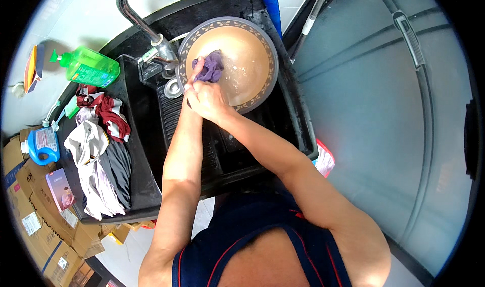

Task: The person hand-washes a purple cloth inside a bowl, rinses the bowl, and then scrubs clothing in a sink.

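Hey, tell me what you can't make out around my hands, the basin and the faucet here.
All in the head view:
Left hand: partly covered by the right hand, so its grip is unclear.
Purple cloth: bunched up, its own folds hide its full shape.
Basin: cloudy-looking water hides its floor.
Faucet: its top is cut off by the upper edge.

A cloth [212, 70] is in the wash basin [272, 64], which sits in the sink [299, 119]. Clothes [91, 148] lie left of the basin.
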The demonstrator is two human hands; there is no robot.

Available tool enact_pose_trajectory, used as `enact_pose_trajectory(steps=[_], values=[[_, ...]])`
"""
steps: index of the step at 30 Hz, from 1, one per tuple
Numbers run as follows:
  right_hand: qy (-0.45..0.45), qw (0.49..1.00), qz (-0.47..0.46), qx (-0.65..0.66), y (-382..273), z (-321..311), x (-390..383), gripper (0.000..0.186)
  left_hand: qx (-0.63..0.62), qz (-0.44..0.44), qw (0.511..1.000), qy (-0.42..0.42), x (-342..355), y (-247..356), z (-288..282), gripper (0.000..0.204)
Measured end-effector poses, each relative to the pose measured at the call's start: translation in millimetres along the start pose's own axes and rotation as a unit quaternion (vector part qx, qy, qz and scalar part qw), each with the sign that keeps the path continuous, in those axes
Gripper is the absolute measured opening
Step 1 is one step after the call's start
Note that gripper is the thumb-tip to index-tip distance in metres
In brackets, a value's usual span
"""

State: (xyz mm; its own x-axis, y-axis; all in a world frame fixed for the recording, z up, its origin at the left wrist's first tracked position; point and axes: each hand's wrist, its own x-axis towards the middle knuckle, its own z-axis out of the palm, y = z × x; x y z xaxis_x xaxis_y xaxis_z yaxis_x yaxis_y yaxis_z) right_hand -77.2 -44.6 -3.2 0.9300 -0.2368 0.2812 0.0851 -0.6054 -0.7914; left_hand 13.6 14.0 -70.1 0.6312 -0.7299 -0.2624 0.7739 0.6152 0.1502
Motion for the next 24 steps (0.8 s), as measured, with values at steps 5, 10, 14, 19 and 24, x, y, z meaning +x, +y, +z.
enact_pose_trajectory(steps=[5,10,14,19,24], values=[[-0.071,0.981,0.121,-0.134,20,-14,37,0.039,0.039,-0.006,0.998,0.048,-4,-13,-23,0.028],[-0.133,0.94,0.179,-0.257,59,-55,68,0.033,0.255,0.061,0.95,0.172,-16,-26,37,0.032],[-0.155,0.909,0.117,-0.369,105,-70,56,0.031,0.522,-0.004,0.833,0.186,-39,-9,36,0.047],[-0.134,0.921,0.192,-0.311,62,-59,26,0.083,0.618,0.065,0.735,0.271,-54,-7,45,0.07],[-0.194,0.912,0.236,-0.272,96,1,28,0.088,0.459,-0.03,0.859,0.225,-10,-9,2,0.075]])
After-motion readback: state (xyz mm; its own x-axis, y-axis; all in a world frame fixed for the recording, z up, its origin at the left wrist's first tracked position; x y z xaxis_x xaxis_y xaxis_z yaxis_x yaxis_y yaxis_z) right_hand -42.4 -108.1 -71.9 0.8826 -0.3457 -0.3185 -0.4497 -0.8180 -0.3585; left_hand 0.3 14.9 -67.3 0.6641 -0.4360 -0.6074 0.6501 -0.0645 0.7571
